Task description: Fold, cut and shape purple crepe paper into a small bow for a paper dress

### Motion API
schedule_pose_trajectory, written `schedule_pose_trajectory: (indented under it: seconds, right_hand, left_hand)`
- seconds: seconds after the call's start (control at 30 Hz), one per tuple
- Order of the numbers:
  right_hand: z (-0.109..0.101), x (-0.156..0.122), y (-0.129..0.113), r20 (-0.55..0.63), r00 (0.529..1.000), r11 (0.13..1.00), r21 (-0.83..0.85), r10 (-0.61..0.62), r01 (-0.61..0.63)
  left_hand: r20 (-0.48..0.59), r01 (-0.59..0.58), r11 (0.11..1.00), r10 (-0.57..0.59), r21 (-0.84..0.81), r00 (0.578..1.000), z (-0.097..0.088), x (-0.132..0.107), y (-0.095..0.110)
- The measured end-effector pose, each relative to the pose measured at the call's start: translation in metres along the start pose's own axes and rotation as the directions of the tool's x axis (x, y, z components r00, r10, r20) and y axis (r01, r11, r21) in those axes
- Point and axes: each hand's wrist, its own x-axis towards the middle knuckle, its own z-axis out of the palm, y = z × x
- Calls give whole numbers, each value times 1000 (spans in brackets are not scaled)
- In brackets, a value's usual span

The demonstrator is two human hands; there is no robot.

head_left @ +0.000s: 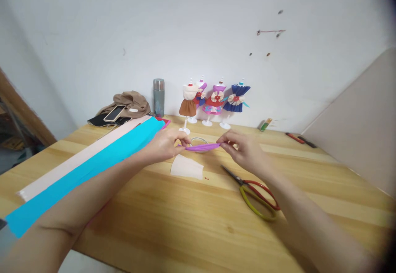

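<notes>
A narrow purple strip of paper [202,147] is stretched level between my two hands, a little above the wooden table [173,219]. My left hand [165,144] pinches its left end and my right hand [241,148] pinches its right end, fingers closed on it. Just below the strip lies a small cream pleated piece of paper [186,167]. A roll of clear tape [198,141] sits behind the strip. Scissors [255,194] with red and yellow handles lie shut beside my right forearm.
Long cyan [93,162] and pale pink [80,157] sheets lie across the table's left side. Several small mannequins in paper dresses [213,100] stand at the back by the wall, with a grey flask [159,97], a brown cloth with a phone [125,107], and pens [300,139] at far right.
</notes>
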Motion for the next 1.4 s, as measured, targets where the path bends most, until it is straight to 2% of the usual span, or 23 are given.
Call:
schedule_pose_trajectory:
  seconds: [0.13, 0.2, 0.27, 0.37, 0.47, 0.57, 0.63, 0.73, 0.9, 1.17, 1.4]
  right_hand:
    - [3, 1, -6, -50, 979, 950, -254, -197, 178]
    - [5, 0, -7, -44, 974, 913, -361, -220, 190]
    - [8, -3, -8, -46, 981, 904, -399, -187, 153]
    - [13, -7, -9, -122, 986, 942, -329, -113, 67]
    - [15, -8, -13, -223, 973, 972, -237, -64, 10]
    - [14, -8, -18, -286, 958, 982, -186, -30, -25]
    - [13, -7, -22, -303, 953, 988, -149, -17, -30]
    - [12, -7, -29, -317, 948, 996, -86, -18, -10]
    - [14, -7, -34, -324, 945, 999, -8, -49, 49]
    - [13, -9, -38, -330, 942, 997, -67, -67, 47]
    - [16, -10, -39, -310, 945, 989, -131, -108, 70]
  left_hand:
    - [-17, -47, 971, 52, 235, 998, 8, -4, -4]
    - [-56, -50, 952, 70, 303, 996, 12, -6, -4]
    - [-117, -59, 935, 106, 348, 988, 16, -8, -3]
    - [-230, -117, 915, 217, 385, 949, 20, -10, -1]
    - [-316, -214, 881, 364, 423, 876, 21, -11, 1]
    - [-328, -292, 831, 475, 474, 817, 21, -11, 3]
    - [-317, -320, 807, 511, 496, 799, 21, -11, 4]
    - [-310, -324, 786, 533, 527, 787, 21, -12, 4]
    - [-331, -275, 784, 513, 557, 792, 21, -12, 1]
    - [-355, -329, 789, 549, 519, 757, 18, -9, 1]
    - [-375, -326, 805, 536, 495, 756, 17, -9, 4]
